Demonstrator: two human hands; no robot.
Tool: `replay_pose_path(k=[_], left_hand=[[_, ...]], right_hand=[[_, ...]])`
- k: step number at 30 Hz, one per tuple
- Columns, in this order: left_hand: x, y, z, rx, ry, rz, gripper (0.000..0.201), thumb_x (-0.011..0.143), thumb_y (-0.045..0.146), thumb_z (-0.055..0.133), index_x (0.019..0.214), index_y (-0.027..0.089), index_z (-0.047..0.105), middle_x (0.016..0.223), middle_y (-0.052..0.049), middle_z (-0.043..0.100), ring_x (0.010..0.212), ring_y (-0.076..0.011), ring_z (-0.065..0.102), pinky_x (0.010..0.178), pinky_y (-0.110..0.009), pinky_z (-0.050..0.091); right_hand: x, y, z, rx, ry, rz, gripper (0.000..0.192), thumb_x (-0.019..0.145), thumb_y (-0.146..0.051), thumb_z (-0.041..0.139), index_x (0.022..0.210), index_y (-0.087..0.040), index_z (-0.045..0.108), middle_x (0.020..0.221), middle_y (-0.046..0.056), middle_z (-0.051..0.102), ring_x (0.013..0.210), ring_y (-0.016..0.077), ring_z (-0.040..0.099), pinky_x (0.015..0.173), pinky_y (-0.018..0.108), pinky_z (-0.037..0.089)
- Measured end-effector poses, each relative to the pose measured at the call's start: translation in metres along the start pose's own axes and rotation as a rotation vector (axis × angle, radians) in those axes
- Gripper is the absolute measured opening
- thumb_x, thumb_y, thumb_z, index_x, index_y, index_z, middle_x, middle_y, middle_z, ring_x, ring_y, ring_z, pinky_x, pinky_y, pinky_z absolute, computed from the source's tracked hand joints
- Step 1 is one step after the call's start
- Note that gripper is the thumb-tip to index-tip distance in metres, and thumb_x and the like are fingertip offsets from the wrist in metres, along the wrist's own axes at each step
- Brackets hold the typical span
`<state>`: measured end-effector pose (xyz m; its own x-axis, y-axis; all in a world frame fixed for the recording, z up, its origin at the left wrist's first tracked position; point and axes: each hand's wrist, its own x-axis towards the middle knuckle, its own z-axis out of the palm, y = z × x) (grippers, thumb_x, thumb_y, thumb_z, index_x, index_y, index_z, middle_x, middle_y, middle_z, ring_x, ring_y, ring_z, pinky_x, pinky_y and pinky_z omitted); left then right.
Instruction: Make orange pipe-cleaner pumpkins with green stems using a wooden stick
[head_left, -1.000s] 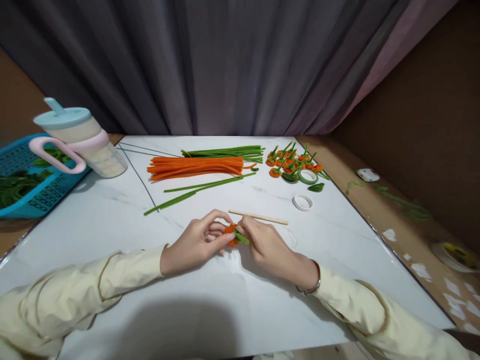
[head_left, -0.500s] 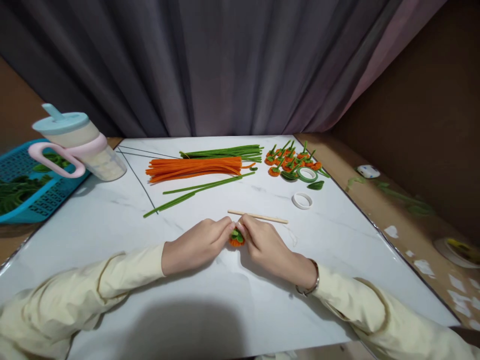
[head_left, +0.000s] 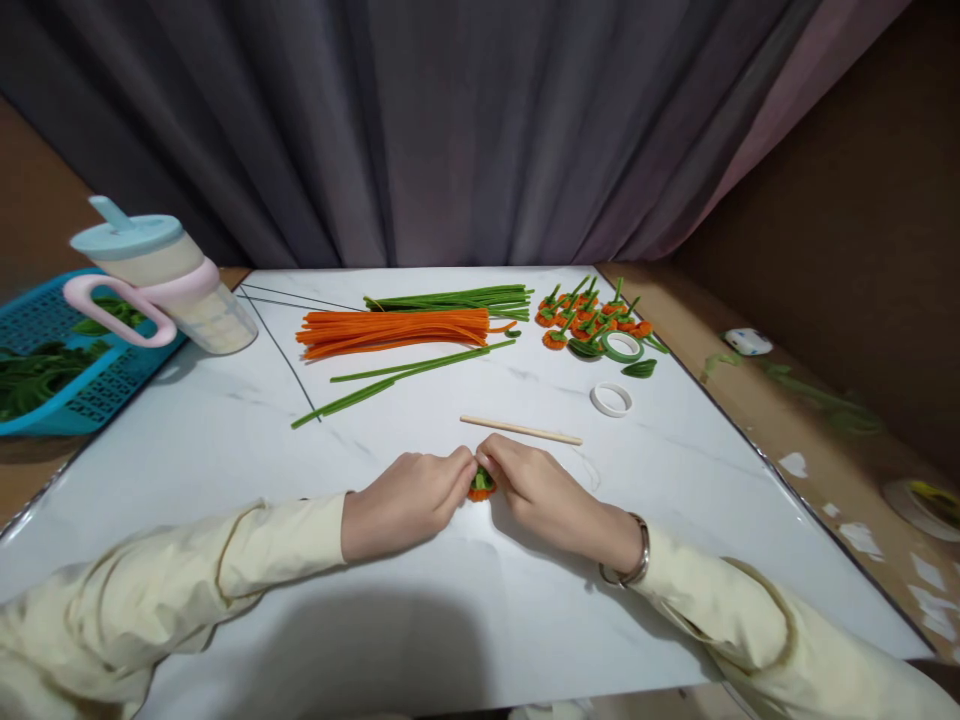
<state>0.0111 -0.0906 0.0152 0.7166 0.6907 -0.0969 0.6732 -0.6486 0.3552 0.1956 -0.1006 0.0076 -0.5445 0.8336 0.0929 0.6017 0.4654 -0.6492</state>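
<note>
Between my hands is a small orange and green pipe-cleaner flower, its orange edge low and its green part on top. My left hand pinches it from the left, and my right hand pinches it from the right. Both sets of fingertips meet at the green part and hide much of it. Just beyond the hands lies a thin wooden stick. Farther back are a bundle of orange pipe cleaners, a bundle of green pipe cleaners and several loose green pipe cleaners.
Several finished-looking orange flowers cluster at the back right, beside a green tape roll and a white ring. A lidded tumbler and a blue basket stand at the left. Paper scraps lie at the right.
The view has shifted slightly. My fingertips have drawn closer together over the flower's green part, and the flower remains between them.
</note>
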Motion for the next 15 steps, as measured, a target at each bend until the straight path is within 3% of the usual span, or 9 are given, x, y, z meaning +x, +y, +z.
replay_pose_path(k=[10,15], left_hand=[[0.0017,0.0032,0.0001,0.149,-0.043,-0.041,0.025,0.096,0.023,0.022,0.089,0.017,0.045,0.07,-0.003,0.062,0.054,-0.0217,0.06,0.049,-0.029,0.037],[0.0006,0.0029,0.0047,0.193,0.011,-0.009,0.019,0.095,0.022,0.027,0.088,0.017,0.044,0.063,-0.001,0.061,0.05,-0.02,0.06,0.047,-0.027,0.036]], right_hand=[[-0.0004,0.0069,-0.0057,0.243,-0.047,-0.037,0.018,0.086,-0.004,0.037,0.085,-0.017,0.049,0.081,0.004,0.058,0.071,0.0148,0.052,0.066,0.026,0.04],[0.0021,0.0108,-0.0028,0.304,0.002,0.045,0.014,0.085,-0.006,0.043,0.082,-0.015,0.053,0.077,0.003,0.058,0.068,0.0136,0.051,0.063,0.025,0.039]])
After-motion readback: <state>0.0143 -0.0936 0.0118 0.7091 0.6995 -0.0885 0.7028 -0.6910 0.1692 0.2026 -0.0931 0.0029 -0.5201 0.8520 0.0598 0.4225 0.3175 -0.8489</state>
